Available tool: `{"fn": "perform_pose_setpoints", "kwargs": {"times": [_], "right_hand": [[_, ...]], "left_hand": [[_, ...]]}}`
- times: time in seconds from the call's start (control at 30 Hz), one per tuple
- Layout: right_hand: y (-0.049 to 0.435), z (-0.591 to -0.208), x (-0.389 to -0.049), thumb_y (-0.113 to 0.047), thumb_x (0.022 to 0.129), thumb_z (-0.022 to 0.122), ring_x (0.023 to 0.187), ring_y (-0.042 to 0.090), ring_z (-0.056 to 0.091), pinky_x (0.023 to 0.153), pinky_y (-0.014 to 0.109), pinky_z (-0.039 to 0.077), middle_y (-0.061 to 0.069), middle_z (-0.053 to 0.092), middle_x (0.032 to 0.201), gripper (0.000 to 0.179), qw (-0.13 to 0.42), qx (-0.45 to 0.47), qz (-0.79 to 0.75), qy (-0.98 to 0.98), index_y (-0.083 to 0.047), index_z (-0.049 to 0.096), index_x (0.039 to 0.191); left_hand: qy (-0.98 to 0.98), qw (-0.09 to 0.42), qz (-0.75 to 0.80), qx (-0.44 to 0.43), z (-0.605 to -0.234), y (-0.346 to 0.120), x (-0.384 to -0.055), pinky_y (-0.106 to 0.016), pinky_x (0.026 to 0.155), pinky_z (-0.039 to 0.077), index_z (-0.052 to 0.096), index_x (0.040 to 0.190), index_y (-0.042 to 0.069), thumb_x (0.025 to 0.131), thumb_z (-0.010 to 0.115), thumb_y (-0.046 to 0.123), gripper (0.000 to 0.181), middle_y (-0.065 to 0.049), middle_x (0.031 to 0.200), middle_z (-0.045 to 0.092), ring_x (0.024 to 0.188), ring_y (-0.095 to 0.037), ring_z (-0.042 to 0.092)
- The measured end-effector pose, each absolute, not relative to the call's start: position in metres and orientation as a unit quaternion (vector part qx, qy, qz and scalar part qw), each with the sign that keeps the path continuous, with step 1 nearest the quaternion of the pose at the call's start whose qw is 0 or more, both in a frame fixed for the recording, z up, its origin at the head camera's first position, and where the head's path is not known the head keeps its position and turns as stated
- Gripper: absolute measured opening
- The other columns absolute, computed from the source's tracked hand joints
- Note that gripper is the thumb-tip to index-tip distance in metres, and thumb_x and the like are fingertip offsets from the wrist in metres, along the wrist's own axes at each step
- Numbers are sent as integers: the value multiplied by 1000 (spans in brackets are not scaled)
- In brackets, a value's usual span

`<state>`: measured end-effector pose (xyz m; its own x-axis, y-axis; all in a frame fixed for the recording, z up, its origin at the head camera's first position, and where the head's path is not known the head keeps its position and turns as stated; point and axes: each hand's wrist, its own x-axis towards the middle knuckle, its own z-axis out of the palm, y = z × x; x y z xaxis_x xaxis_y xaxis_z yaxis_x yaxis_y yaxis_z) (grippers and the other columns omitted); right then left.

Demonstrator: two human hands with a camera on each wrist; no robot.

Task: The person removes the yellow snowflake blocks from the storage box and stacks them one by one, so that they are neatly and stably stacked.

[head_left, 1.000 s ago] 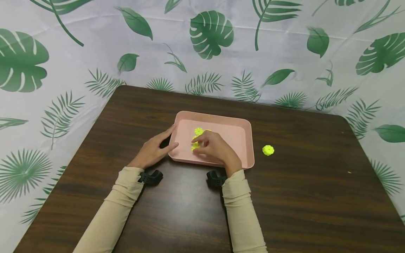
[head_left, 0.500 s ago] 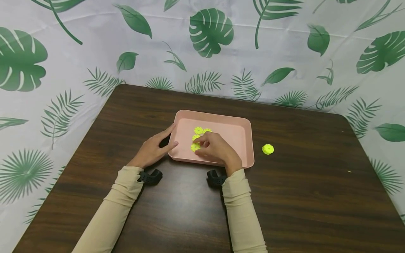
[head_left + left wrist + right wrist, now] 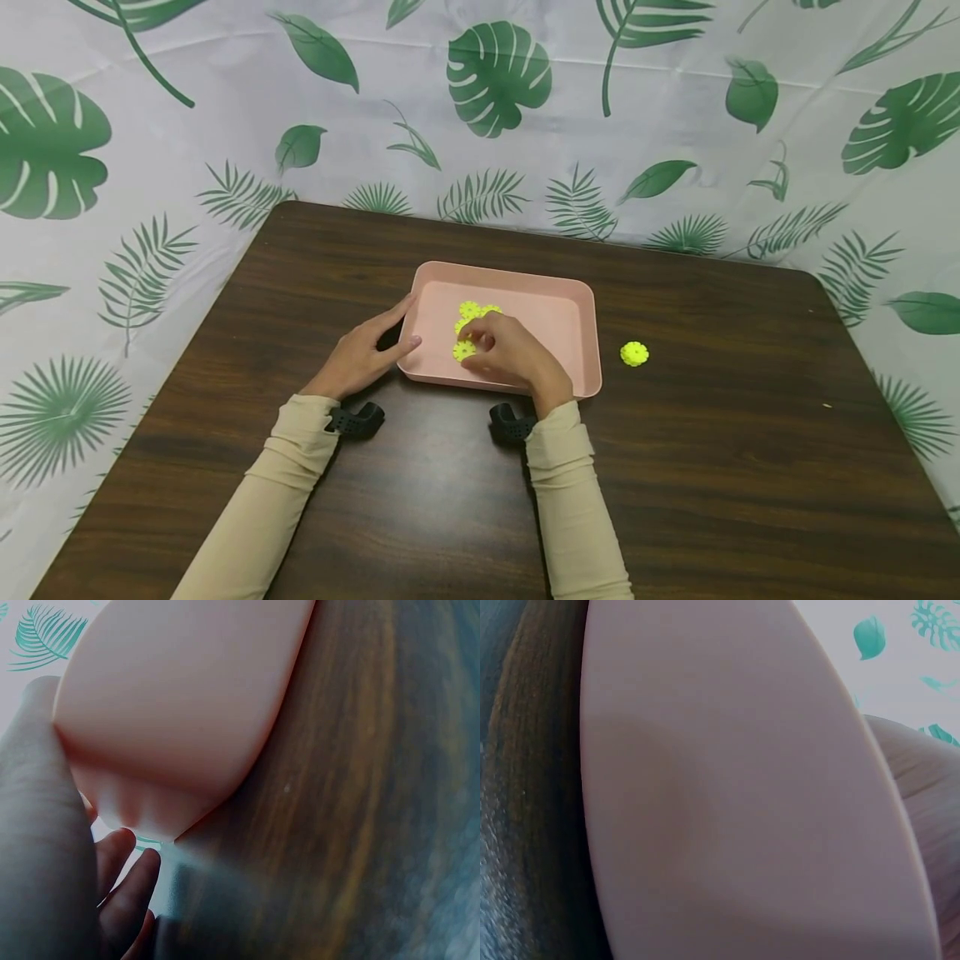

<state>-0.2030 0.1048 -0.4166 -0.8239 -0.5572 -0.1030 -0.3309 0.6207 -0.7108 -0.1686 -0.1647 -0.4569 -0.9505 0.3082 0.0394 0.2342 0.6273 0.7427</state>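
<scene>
The left hand (image 3: 362, 354) is clamped on one end of a pink rectangular tray (image 3: 551, 321); a yellow flower-shaped piece (image 3: 462, 352) lies at the right hand's (image 3: 512, 350) fingertips, grip unclear.

Head view: bright, even light; one soft white glare on the counter (image 3: 431, 492) toward 6 o'clock; yellow piece (image 3: 634, 354) between 3 and 4 o'clock, vivid, detail washed out. Left wrist view: dim, cool cast; backdrop (image 3: 45, 637) pale at 10 o'clock; bluish glare at 4 o'clock. Right wrist view: dim, low contrast; tray (image 3: 780, 787) wall softly shadowed, edges bowed; speckled glare at 8 o'clock.
</scene>
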Motion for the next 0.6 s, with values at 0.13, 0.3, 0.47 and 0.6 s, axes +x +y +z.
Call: {"fn": "perform_pose_setpoints", "kwargs": {"times": [0.13,0.3,0.47,0.6], "right_hand": [[105,-417,-201,-9,86,85,88,21,60,81,34,55,4,66,94,29,156,-243,-361,886,-9,77,114],[106,-417,-199,-10,87,85,84,19,59,75,31,54,2,68,92,32,162,-221,-370,888,-9,79,118],[108,-417,-200,-6,86,84,72,17,54,63,28,47,3,66,86,36,171,-220,-374,884,-6,78,121],[110,-416,-199,-6,86,84,69,17,52,61,28,46,4,64,81,36,177,-225,-380,879,-5,78,122]], "left_hand": [[901,47,404,150,-456,-165,-168,-65,118,29,18,165,41,102,54,61,75,3,170,25,153,-33,31],[901,46,406,149,-456,-165,-168,-65,117,29,19,165,41,102,53,61,75,2,169,26,153,-33,32],[901,46,406,148,-456,-164,-168,-65,117,29,19,165,41,102,53,62,74,2,169,26,152,-33,32],[902,45,404,149,-456,-164,-169,-65,117,30,19,165,41,102,53,62,74,0,169,27,152,-34,33]]}}
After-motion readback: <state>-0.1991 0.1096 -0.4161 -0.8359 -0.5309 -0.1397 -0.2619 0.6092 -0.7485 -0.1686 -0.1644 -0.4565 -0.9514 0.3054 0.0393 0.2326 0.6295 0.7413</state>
